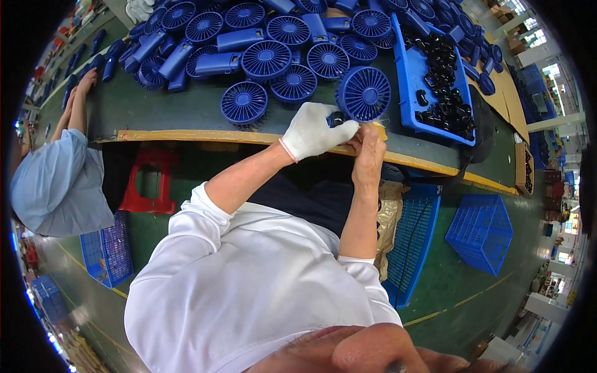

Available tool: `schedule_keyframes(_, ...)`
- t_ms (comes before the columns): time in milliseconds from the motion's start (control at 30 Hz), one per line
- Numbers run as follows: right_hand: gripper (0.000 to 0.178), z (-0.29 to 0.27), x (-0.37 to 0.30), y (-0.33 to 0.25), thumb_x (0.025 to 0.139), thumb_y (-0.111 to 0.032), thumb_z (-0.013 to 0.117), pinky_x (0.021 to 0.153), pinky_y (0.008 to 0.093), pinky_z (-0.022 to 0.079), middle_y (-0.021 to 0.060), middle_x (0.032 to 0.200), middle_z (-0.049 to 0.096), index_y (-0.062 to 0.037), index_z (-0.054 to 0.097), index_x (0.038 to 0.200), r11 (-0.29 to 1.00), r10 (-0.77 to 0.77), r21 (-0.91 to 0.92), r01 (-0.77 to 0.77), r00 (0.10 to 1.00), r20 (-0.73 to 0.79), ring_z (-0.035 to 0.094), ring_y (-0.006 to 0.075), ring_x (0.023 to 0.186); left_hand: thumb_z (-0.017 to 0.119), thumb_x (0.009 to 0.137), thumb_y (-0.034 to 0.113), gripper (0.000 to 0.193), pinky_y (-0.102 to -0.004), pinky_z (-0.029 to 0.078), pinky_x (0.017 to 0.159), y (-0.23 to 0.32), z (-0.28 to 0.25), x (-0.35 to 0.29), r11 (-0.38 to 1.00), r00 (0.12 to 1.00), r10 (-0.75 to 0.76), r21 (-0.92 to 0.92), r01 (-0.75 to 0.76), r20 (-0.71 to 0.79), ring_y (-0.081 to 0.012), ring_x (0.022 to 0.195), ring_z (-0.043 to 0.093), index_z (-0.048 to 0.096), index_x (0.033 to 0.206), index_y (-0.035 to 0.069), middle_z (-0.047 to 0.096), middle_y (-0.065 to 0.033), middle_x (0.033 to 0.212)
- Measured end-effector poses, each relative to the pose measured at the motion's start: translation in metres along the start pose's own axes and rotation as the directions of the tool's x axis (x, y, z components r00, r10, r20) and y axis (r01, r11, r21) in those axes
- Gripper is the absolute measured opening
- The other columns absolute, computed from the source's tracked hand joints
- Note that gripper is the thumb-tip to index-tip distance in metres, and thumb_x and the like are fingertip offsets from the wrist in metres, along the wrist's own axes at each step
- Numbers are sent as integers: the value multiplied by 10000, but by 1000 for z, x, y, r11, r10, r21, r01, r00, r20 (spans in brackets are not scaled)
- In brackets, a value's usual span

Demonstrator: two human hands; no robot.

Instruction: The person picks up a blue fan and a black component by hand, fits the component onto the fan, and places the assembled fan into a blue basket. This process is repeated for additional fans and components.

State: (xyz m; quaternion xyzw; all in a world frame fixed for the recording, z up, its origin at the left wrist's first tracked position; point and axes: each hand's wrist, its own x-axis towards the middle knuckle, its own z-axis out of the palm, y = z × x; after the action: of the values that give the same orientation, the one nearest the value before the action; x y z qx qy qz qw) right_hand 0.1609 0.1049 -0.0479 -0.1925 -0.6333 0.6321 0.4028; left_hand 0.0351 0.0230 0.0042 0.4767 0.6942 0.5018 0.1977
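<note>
Between my two hands is a blue handheld fan (364,93), its round slatted head up over the table's front edge. My left hand (314,130), in a white glove, is closed on the fan just below the head. A small black piece (336,119) shows by the gloved thumb. My right hand (369,148) is bare, its fingers bent and pressed together at the lower part of the same fan. The handle is mostly hidden by my fingers. Another blue fan (244,102) lies face up on the table, left of my glove.
Many blue fans (266,60) are heaped across the back of the dark table (186,118). A blue tray (407,102) of black plastic parts (440,74) stands at the right. At the left, another person's hands (87,82) rest among fans. A blue crate (413,242) and red stool (149,180) are below.
</note>
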Motion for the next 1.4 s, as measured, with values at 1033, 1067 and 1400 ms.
schedule_keyframes(1033,146,-41,102,-55,768,-160,677,557,388,568,170,798,701,-31,746,777,-176,-58,-976,126,989,138,712,308,682,758,745,328,536,-398,451,975,-29,-191,20,542,987,93,825,-159,129,-306,1155,547,627,1176,39,605,-133,1213)
schedule_keyframes(1067,146,-42,103,-54,768,-160,677,557,388,568,170,798,701,-31,746,777,-177,-55,-976,127,989,138,712,308,682,758,745,328,536,-398,451,975,-28,-195,22,543,987,90,825,-158,129,-306,1155,547,627,1176,39,605,-133,1213)
schedule_keyframes(1400,297,-104,145,-71,813,-308,741,732,436,568,184,885,693,-15,703,843,-52,-108,-999,11,994,17,691,362,881,747,622,311,582,-390,498,872,-13,-202,43,628,964,-101,768,-129,245,-362,964,629,643,1041,-79,654,-207,998)
